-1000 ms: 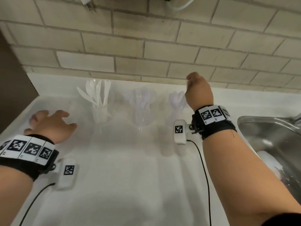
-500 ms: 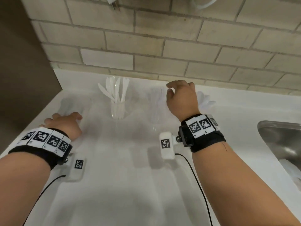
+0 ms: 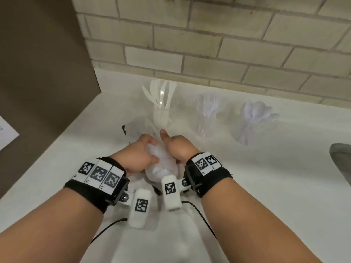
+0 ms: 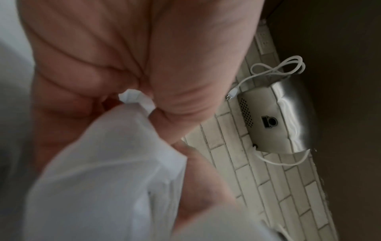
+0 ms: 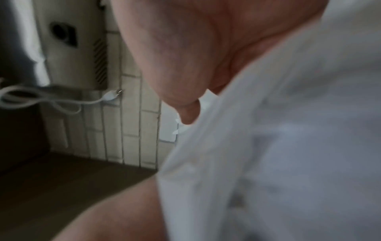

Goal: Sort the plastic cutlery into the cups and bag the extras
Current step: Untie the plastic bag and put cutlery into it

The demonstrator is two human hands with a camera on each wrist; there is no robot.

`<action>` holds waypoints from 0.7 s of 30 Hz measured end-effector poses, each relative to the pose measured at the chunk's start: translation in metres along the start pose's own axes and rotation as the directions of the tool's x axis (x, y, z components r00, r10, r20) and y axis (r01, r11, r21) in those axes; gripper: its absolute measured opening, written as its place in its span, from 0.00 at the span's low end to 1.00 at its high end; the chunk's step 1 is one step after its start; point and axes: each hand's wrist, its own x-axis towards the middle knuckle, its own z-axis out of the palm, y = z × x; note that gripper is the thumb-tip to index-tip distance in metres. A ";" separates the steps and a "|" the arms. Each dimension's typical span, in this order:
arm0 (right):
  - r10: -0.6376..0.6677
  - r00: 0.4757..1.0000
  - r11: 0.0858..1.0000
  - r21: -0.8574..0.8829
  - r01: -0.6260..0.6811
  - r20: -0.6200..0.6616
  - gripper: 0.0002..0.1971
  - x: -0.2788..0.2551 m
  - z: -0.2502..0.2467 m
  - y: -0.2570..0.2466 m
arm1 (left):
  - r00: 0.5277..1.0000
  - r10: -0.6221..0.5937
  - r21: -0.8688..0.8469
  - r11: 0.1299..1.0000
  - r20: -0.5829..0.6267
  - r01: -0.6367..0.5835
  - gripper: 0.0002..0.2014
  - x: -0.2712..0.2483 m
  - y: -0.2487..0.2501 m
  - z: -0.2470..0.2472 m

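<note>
Both hands grip a clear plastic bag [image 3: 161, 164] with white cutlery inside, held above the white counter [image 3: 266, 177]. My left hand [image 3: 139, 155] curls round its left side and my right hand [image 3: 175, 149] round its right side, thumb up. The bag [image 4: 107, 171] fills the left wrist view under the curled fingers [image 4: 128, 48], and the bag [image 5: 278, 146] fills the right wrist view too. Behind stand three clear cups: knives [image 3: 161, 97] at the left, forks [image 3: 207, 109] in the middle, spoons [image 3: 254, 112] at the right.
A tiled wall [image 3: 209, 44] runs behind the cups and a brown panel [image 3: 38, 73] closes the left side. A steel sink [image 3: 341, 162] edge shows at the right. A metal dispenser [image 4: 274, 120] with a white cord hangs on the wall.
My left hand lifted off the counter and my right hand came back from the cups. Both now meet in front of the knife cup, gripping the bag.
</note>
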 end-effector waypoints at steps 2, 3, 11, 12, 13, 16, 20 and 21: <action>0.002 0.998 0.997 0.081 -0.007 0.063 0.31 -0.004 -0.002 0.005 | 0.999 0.035 -0.126 0.992 0.032 -0.031 0.19 -0.004 -0.001 0.010; -0.020 0.997 0.992 0.126 0.012 0.068 0.28 -0.006 -0.004 0.007 | 0.998 0.028 -0.201 0.980 0.061 -0.015 0.20 -0.004 -0.003 0.015; -0.421 0.891 0.880 -0.317 0.355 -0.171 0.19 -0.037 -0.014 -0.002 | 0.988 -0.150 -0.607 0.788 -0.029 0.102 0.26 -0.003 0.006 0.003; -0.429 0.895 0.878 -0.288 0.381 -0.122 0.17 -0.040 -0.013 -0.003 | 0.982 -0.183 -0.638 0.761 -0.038 0.117 0.30 -0.002 0.007 0.000; -0.426 0.901 0.885 -0.246 0.396 -0.083 0.15 -0.042 -0.012 -0.003 | 0.977 -0.213 -0.654 0.743 -0.032 0.141 0.34 -0.002 0.007 -0.002; -0.380 0.914 0.911 -0.228 0.343 -0.141 0.16 -0.035 -0.014 0.000 | 0.950 -0.303 -0.676 0.717 -0.080 0.171 0.33 -0.004 0.004 0.002; -0.150 0.982 0.950 -0.291 0.110 -0.117 0.24 -0.023 -0.008 0.008 | 0.927 -0.349 -0.666 0.725 -0.138 0.174 0.28 0.000 -0.005 0.008; -0.124 0.988 0.948 -0.304 0.091 -0.092 0.24 -0.022 -0.006 0.010 | 0.926 -0.351 -0.663 0.727 -0.137 0.178 0.27 0.003 -0.008 0.007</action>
